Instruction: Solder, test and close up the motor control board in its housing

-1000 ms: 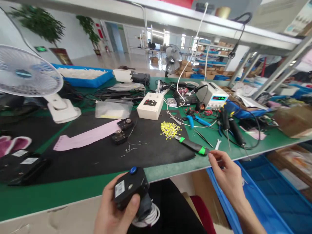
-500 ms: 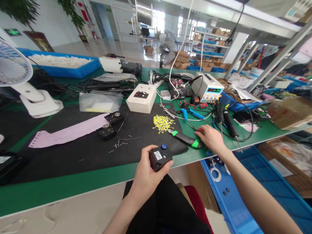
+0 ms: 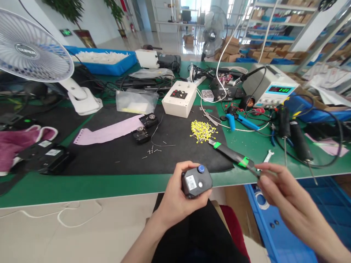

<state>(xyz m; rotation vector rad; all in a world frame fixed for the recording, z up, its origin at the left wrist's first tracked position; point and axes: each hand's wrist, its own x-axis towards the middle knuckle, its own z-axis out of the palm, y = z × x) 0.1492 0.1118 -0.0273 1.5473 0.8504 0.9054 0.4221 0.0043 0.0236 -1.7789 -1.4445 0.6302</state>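
In my left hand (image 3: pixel 189 193) is a small black box (image 3: pixel 195 182) with a blue round button, a silver round part and a white label on the face turned up to me. The fingers wrap round its sides, in front of the table edge. My right hand (image 3: pixel 276 186) is at the table edge to the right, thumb and fingers pinching slim metal tweezers (image 3: pixel 251 169), partly hidden by the fingers. Its fingertips are close to the green end of a black-handled knife (image 3: pixel 231 155). A small wrench (image 3: pixel 268 156) lies just beyond that hand.
A pile of yellow-tipped pieces (image 3: pixel 202 130) lies on the black mat (image 3: pixel 123 160). Two black modules (image 3: pixel 142 134) rest by a pink strip (image 3: pixel 109 130). Further back stand a white switch box (image 3: pixel 179 100), blue-handled pliers (image 3: pixel 231 122) and a power supply (image 3: pixel 270 86).
My right hand has lifted the tweezers off the table and drawn them back towards me. The left hand still holds the black box, its face turned more upward. The whole view has shifted.
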